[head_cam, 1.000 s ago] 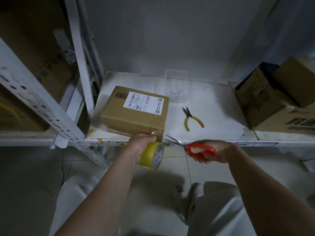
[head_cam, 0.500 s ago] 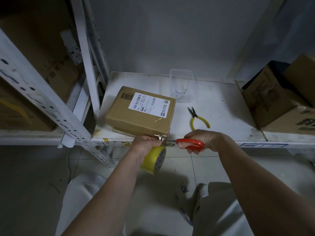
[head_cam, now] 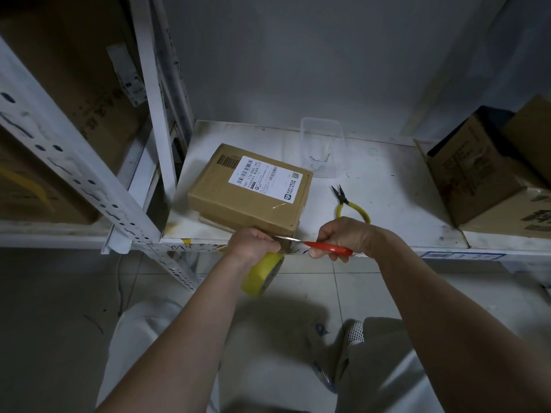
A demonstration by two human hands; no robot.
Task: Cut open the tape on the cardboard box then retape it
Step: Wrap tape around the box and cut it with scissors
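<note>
Clear tub (head_cam: 323, 150) holds a bent wire (head_cam: 319, 159).

yellow-handled pliers (head_cam: 348, 204) on white shelf (head_cam: 396, 210), clear plastic container (head_cam: 322, 144) behind

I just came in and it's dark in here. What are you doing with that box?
A person is taping a brown cardboard box on a white metal shelf. The left hand holds a yellow roll of tape below the shelf edge. The right hand grips red-handled scissors, blades at the strip between roll and box. Yellow-handled pliers lie nearby.
</note>
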